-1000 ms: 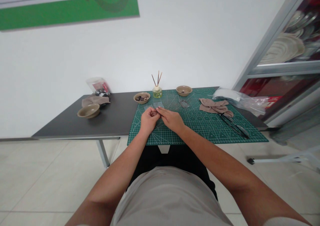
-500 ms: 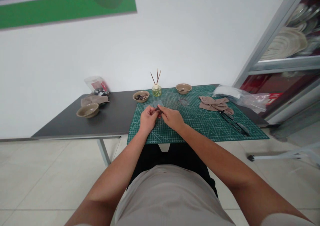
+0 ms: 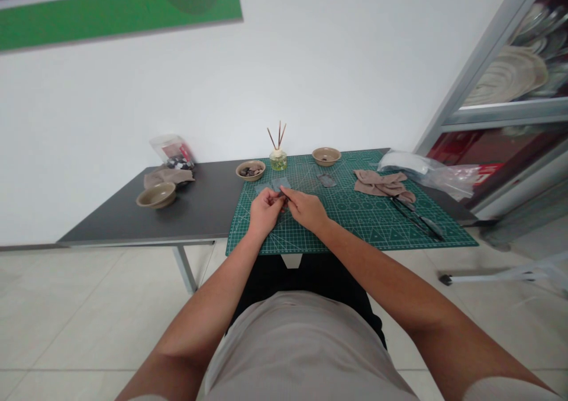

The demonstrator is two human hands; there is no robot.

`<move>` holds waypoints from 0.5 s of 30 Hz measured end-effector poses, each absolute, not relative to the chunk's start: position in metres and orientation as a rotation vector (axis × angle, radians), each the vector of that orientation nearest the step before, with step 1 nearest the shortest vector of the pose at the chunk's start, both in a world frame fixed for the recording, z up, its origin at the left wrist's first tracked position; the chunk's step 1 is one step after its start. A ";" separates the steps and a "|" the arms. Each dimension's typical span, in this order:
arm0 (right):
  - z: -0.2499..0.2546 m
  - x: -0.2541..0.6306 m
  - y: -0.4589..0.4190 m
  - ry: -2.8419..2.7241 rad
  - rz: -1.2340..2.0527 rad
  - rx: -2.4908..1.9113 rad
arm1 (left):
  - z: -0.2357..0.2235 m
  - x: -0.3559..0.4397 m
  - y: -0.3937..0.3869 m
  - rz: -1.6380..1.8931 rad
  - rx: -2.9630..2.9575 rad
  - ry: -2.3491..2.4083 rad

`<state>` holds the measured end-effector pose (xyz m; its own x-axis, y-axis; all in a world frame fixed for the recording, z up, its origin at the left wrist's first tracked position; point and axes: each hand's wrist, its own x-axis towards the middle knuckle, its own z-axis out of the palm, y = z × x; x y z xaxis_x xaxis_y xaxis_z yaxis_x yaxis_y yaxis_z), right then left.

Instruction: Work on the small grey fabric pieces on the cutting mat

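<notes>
My left hand [image 3: 263,211] and my right hand [image 3: 307,209] meet over the left part of the green cutting mat [image 3: 355,223]. Both are closed in a pinch, fingertips touching around something small and dark that I cannot make out. Just beyond the fingertips lies a small grey piece of fabric [image 3: 276,185] on the mat. A brown bowl holding dark small pieces [image 3: 251,170] stands a little farther back, next to a reed diffuser bottle [image 3: 278,160].
Another bowl [image 3: 326,156] sits at the mat's back edge, with a small grey piece [image 3: 327,180] near it. Beige cloth [image 3: 381,185] and black scissors [image 3: 417,219] lie at the right. An empty bowl [image 3: 156,196], cloth and a plastic bag [image 3: 172,151] occupy the table's left.
My hands stayed together over the mat and lifted slightly toward the far side; the fingers shifted from pressing flat to a pinch. The camera tilted a little.
</notes>
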<state>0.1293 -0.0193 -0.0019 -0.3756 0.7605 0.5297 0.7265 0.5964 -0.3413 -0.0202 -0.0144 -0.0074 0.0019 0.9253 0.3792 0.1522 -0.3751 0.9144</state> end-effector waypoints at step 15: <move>-0.005 0.134 -0.012 -2.067 0.124 -1.018 | -0.007 -0.020 -0.011 1.488 1.507 1.127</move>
<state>0.1336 -0.0119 -0.0055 -0.3461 0.7007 0.6239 0.6210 0.6696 -0.4075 -0.0197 -0.0112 -0.0069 -0.0520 0.9319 0.3589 0.0931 -0.3533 0.9309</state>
